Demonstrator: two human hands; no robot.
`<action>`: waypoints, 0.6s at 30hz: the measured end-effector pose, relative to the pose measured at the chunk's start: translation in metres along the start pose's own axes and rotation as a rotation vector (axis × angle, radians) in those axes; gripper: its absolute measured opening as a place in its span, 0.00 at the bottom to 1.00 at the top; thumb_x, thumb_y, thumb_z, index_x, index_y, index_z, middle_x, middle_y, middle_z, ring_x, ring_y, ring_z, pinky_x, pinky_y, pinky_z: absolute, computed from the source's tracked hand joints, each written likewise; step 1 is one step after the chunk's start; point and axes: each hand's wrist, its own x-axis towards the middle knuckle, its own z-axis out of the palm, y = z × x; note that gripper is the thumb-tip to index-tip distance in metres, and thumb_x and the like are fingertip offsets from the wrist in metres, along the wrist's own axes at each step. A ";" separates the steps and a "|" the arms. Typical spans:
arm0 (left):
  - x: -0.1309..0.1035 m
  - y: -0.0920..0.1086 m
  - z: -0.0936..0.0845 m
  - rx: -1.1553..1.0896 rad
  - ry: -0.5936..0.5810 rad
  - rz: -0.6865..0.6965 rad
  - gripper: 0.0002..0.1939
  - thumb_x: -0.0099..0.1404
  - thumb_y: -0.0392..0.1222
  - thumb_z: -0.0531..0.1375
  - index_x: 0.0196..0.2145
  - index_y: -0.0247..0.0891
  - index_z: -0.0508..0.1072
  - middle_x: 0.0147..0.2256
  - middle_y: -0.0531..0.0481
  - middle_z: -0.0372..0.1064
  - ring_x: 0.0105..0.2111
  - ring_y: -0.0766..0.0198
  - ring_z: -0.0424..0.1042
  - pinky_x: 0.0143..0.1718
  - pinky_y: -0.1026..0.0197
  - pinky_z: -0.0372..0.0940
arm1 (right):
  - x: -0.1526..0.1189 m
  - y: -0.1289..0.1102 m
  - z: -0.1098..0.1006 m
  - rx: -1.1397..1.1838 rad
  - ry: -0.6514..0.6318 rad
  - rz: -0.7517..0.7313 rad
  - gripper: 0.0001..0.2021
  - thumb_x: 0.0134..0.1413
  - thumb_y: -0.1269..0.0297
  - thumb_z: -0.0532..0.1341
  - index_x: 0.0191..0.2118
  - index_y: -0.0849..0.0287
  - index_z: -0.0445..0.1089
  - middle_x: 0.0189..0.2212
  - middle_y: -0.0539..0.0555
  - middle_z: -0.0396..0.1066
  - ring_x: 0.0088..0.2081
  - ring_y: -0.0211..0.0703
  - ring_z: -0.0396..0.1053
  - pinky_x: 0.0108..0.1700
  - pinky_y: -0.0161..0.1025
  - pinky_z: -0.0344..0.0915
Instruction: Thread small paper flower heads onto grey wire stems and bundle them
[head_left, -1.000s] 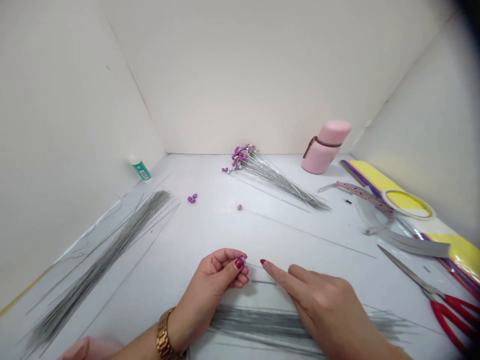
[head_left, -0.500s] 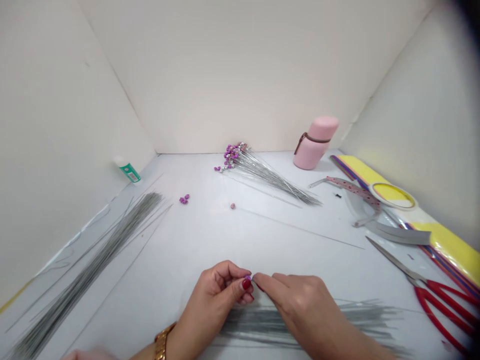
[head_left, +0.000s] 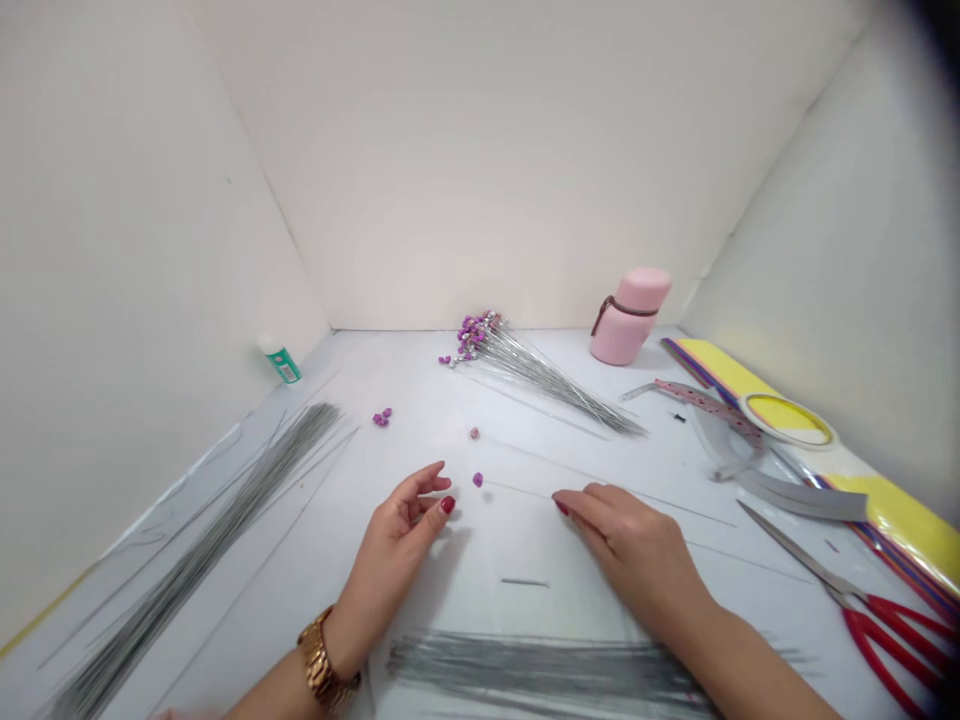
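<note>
My left hand (head_left: 416, 520), with a gold watch at the wrist, is raised over the table, its fingers apart and nothing between them. My right hand (head_left: 619, 525) pinches a thin wire stem (head_left: 517, 488) tipped with a small purple bud (head_left: 478, 480); the wire runs on past the hand to the right. Just beyond lies another wire with a pinkish bud (head_left: 474, 433). A short nail-like metal piece (head_left: 525, 582) rests between the hands. Nearer me is a bundle of grey wires (head_left: 525, 665), partly covered by my right forearm.
At the back lie finished-looking budded wires (head_left: 540, 375) and a pink flask (head_left: 630, 318). Loose purple buds (head_left: 382, 418), a wire bundle (head_left: 225, 530) and a glue tube (head_left: 283, 364) are leftward. Red-handled scissors (head_left: 840, 585), a tape roll (head_left: 787, 420) and yellow sheets (head_left: 907, 495) are rightward.
My hands have moved apart and forward. My left hand has let go of the purple bud, which now shows on its wire near my right fingertips. The view has shifted slightly.
</note>
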 end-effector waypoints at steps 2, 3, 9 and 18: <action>0.008 -0.003 -0.008 0.242 0.081 0.151 0.18 0.61 0.44 0.52 0.49 0.38 0.63 0.44 0.44 0.66 0.38 0.62 0.69 0.36 0.61 0.66 | 0.002 0.008 0.004 -0.021 0.018 0.028 0.13 0.57 0.66 0.48 0.36 0.54 0.70 0.27 0.51 0.68 0.31 0.42 0.66 0.28 0.35 0.60; 0.014 -0.005 -0.013 0.377 0.140 0.229 0.17 0.62 0.43 0.51 0.48 0.38 0.64 0.44 0.44 0.66 0.39 0.62 0.69 0.37 0.61 0.66 | 0.003 0.010 0.006 -0.028 0.029 0.039 0.12 0.57 0.66 0.48 0.37 0.54 0.69 0.28 0.51 0.68 0.33 0.43 0.66 0.27 0.35 0.60; 0.062 -0.010 -0.046 0.682 0.377 0.363 0.16 0.59 0.34 0.52 0.46 0.35 0.66 0.49 0.40 0.61 0.51 0.54 0.58 0.53 0.49 0.53 | 0.003 0.004 0.012 0.044 0.101 -0.017 0.11 0.57 0.65 0.49 0.40 0.58 0.67 0.37 0.56 0.66 0.40 0.46 0.63 0.35 0.39 0.63; 0.107 -0.010 -0.054 0.769 0.390 0.299 0.14 0.62 0.42 0.54 0.44 0.36 0.66 0.46 0.45 0.64 0.42 0.58 0.66 0.42 0.49 0.62 | -0.002 -0.020 0.009 0.276 -0.070 -0.074 0.11 0.57 0.70 0.49 0.36 0.56 0.68 0.31 0.53 0.66 0.35 0.42 0.64 0.34 0.38 0.63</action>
